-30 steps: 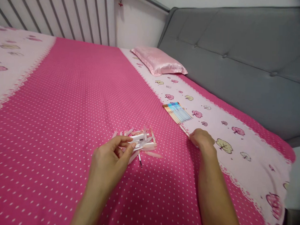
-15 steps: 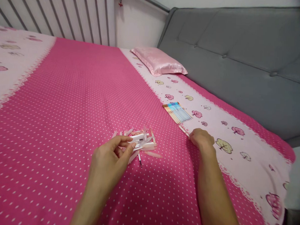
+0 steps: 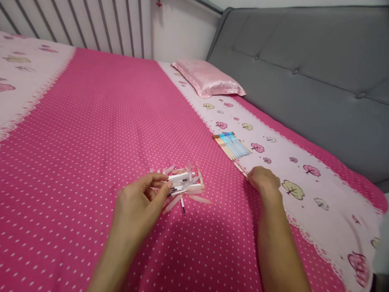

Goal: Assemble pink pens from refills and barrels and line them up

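My left hand (image 3: pixel 144 195) is at the near left of a jumbled heap on the pink bedspread (image 3: pixel 96 129). Its thumb and forefinger point at the heap with a narrow gap between them, and I see nothing held there. The heap holds white pen refills with dark tips (image 3: pixel 183 205), clear pinkish pen barrels (image 3: pixel 200 200) and white pieces (image 3: pixel 180 176). To the right, my right hand (image 3: pixel 264 180) is closed on the near end of a slim white pen (image 3: pixel 240 168); its fingertips are mostly hidden. Beyond that pen lies a neat row of pens (image 3: pixel 232 146), tan to blue.
A pink satin pillow (image 3: pixel 209 78) rests farther back on the bed, against the grey padded headboard (image 3: pixel 299 73). A white radiator (image 3: pixel 90 21) stands along the far wall. Pale printed strips run along both sides of the dotted bedspread.
My left hand has drawn back slightly to the left, uncovering dark refill tips by the thumb. My right hand stays at the white pen. The whole view has shifted a little.
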A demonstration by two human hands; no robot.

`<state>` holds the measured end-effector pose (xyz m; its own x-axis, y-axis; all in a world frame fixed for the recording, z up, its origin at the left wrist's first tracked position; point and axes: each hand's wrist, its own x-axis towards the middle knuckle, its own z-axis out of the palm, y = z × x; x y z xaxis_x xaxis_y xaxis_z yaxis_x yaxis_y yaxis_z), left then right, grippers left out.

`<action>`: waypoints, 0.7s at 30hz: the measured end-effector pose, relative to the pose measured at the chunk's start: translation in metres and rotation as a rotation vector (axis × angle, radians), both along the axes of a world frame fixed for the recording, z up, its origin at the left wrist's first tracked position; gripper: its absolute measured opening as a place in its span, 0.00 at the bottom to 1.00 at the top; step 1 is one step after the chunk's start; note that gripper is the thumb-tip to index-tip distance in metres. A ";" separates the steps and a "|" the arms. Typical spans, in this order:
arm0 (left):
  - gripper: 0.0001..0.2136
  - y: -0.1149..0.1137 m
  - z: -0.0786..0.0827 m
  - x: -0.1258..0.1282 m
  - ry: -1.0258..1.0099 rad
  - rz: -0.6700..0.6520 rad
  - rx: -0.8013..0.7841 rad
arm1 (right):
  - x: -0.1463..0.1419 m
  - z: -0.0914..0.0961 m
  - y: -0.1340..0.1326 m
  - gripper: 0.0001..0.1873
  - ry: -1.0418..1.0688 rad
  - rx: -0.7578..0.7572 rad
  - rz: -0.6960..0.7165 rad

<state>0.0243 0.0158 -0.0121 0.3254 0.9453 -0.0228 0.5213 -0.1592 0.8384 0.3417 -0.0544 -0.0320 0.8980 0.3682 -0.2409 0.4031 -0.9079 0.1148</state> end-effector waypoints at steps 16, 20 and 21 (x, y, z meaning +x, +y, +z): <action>0.15 0.005 0.003 -0.002 0.284 0.039 0.053 | -0.035 0.024 0.003 0.14 0.026 0.227 0.222; 0.15 0.003 0.002 0.000 0.295 -0.024 0.054 | -0.060 0.026 0.008 0.10 0.075 0.342 0.381; 0.15 0.003 0.001 0.001 0.286 -0.041 0.046 | -0.067 0.027 0.009 0.09 0.095 0.357 0.428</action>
